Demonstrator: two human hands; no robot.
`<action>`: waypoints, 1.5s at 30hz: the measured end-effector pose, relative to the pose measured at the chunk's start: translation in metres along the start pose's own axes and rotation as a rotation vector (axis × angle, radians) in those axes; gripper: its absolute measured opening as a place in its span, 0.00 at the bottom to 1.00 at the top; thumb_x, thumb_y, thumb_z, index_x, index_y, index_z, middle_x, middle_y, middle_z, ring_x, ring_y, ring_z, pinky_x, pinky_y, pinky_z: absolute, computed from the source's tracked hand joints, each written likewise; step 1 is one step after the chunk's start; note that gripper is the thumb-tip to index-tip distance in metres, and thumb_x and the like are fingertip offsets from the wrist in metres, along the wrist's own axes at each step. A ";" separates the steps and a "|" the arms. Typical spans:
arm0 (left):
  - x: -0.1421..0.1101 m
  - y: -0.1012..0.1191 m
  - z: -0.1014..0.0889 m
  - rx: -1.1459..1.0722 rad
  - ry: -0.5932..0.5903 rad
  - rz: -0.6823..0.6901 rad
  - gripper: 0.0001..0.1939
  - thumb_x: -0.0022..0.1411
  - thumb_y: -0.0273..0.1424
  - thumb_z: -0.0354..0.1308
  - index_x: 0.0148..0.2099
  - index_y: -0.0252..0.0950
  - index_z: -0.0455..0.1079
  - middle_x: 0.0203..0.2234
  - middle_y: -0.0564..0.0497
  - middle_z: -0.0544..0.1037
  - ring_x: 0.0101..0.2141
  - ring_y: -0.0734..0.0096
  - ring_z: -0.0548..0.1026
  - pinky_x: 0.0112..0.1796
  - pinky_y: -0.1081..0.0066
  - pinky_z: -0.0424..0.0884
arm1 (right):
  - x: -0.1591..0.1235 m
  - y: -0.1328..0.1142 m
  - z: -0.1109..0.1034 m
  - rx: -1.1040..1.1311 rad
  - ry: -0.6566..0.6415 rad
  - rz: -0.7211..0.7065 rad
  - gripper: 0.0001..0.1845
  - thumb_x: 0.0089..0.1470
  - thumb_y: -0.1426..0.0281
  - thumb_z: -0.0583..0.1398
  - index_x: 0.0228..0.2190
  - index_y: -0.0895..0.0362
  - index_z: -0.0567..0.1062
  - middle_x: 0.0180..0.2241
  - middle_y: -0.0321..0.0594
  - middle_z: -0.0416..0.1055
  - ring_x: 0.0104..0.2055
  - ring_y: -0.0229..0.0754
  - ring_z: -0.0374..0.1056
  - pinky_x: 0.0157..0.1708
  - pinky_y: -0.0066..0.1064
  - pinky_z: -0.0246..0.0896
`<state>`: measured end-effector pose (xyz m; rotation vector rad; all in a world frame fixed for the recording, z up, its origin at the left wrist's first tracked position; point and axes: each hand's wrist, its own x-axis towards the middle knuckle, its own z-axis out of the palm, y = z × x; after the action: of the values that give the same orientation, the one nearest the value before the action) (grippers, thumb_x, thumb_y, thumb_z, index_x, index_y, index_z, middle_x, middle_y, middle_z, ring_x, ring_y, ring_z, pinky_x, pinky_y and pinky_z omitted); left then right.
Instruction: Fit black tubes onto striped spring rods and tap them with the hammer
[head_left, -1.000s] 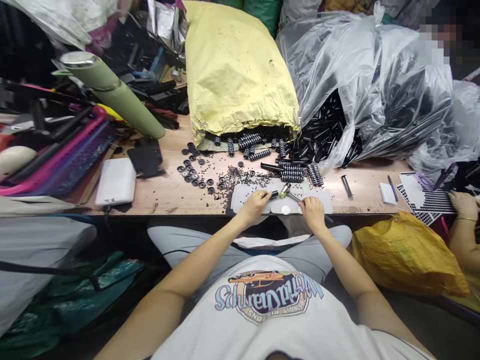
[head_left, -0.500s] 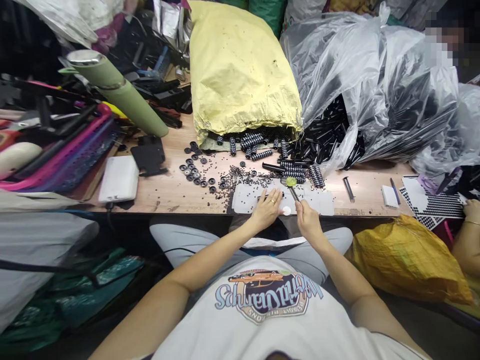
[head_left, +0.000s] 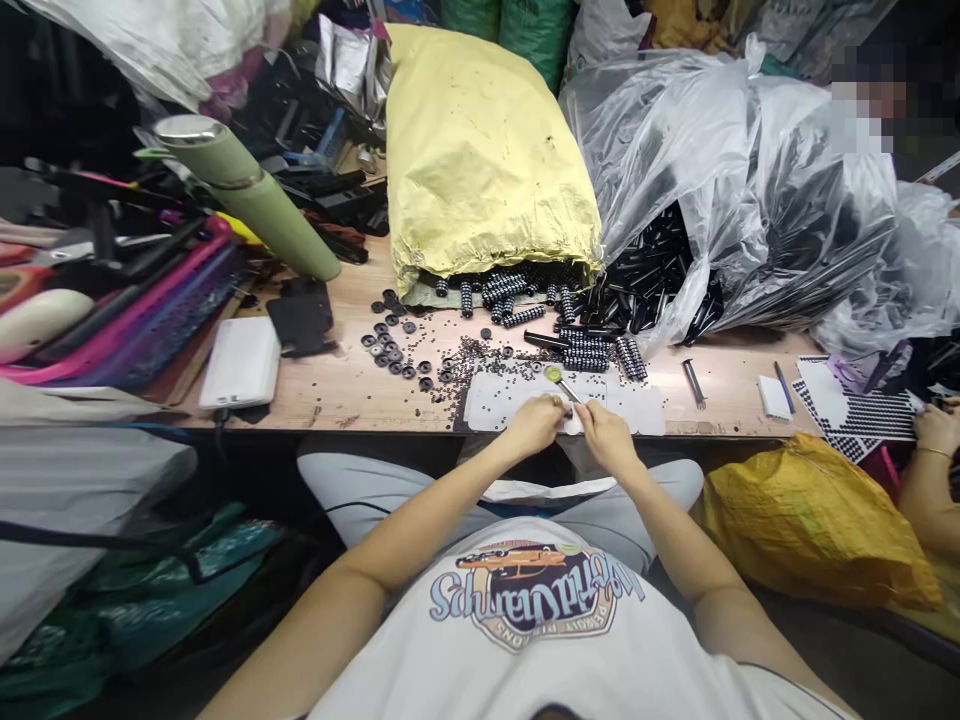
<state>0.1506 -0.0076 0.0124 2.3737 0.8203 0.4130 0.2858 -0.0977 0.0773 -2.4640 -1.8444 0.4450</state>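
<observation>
My right hand (head_left: pixel 609 437) is closed around the handle of a small hammer (head_left: pixel 571 390) whose yellow-green head points up and left over the table. Close beside it, my left hand (head_left: pixel 536 424) has its fingers curled together; a small dark piece shows at the fingertips, too small to name. Both hands are above a pale mat (head_left: pixel 487 403) at the table's front edge. Tiny black bits (head_left: pixel 487 360) lie scattered on and behind the mat. Just beyond are black cylinders with white dots (head_left: pixel 585 352).
A yellow sack (head_left: pixel 487 150) spills dotted cylinders at the back. Clear plastic bags (head_left: pixel 817 190) hold black tubes. Black discs (head_left: pixel 386 350), a white box (head_left: pixel 241 362) and a green flask (head_left: pixel 255 195) stand left. Another person's hand (head_left: pixel 937 428) is at far right, near dotted sheets (head_left: pixel 855 410).
My left hand has gone from lying flat on the mat to curled fingers. The hammer's head has swung left, and my right hand has shifted slightly left towards my left hand.
</observation>
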 end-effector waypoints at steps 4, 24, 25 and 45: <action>0.030 -0.010 -0.030 -0.003 0.127 -0.134 0.12 0.61 0.21 0.49 0.40 0.31 0.74 0.34 0.40 0.74 0.39 0.58 0.71 0.41 0.62 0.68 | 0.010 0.041 0.007 -0.043 0.015 0.128 0.21 0.66 0.56 0.46 0.37 0.56 0.71 0.37 0.46 0.76 0.35 0.44 0.72 0.31 0.30 0.51; 0.034 -0.004 -0.042 -0.613 0.024 -0.254 0.18 0.58 0.40 0.56 0.23 0.34 0.70 0.18 0.52 0.69 0.23 0.72 0.66 0.26 0.73 0.61 | 0.046 -0.004 -0.005 0.284 0.178 -0.432 0.51 0.40 0.61 0.68 0.62 0.60 0.54 0.61 0.56 0.55 0.63 0.57 0.52 0.62 0.51 0.48; 0.041 -0.011 -0.046 -0.517 0.111 -0.276 0.16 0.60 0.39 0.54 0.29 0.34 0.73 0.24 0.49 0.73 0.27 0.68 0.69 0.30 0.70 0.64 | 0.044 -0.007 -0.001 0.290 0.175 -0.421 0.52 0.40 0.61 0.67 0.62 0.60 0.53 0.61 0.57 0.54 0.64 0.57 0.51 0.62 0.51 0.48; 0.023 -0.038 -0.083 -0.522 0.702 -0.229 0.16 0.58 0.44 0.59 0.39 0.36 0.69 0.35 0.48 0.74 0.38 0.66 0.72 0.41 0.68 0.68 | 0.026 -0.044 0.043 0.173 0.013 -0.200 0.53 0.37 0.61 0.70 0.61 0.62 0.55 0.59 0.61 0.55 0.61 0.63 0.53 0.58 0.55 0.51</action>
<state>0.1123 0.0671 0.0560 1.6204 1.1031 1.2313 0.2411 -0.0668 0.0391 -2.1431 -1.9316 0.5499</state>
